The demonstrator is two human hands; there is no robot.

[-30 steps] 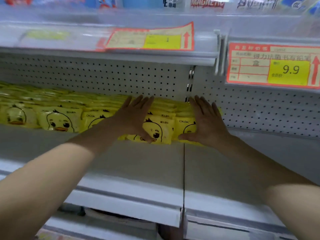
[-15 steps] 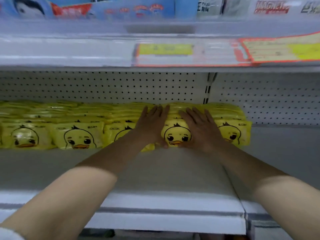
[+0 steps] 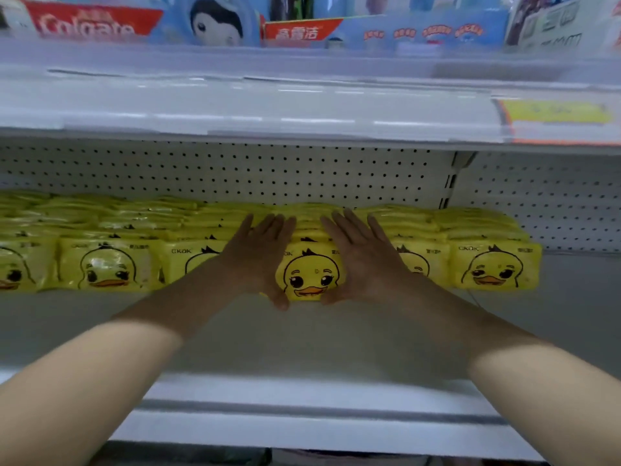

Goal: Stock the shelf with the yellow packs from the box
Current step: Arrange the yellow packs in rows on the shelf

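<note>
Head view, yellow pack (image 3: 311, 277) between hands (image 3: 258, 260) (image 3: 363, 260) (fingers (image 3: 268, 230) straight), both touching.

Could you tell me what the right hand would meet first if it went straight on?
The right hand touches the stacked yellow packs, so those come first; behind them is the pegboard wall, though depth is unclear.

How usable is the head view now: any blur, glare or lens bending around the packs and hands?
Head view: upper shelf lip and its price tag smeared by motion blur; the middle duck pack, between left hand and right hand, fairly sharp; glare glints on a pack further left; wide lens bows the lower shelf edge slightly; light soft, faint shadow under the forearms.
</note>
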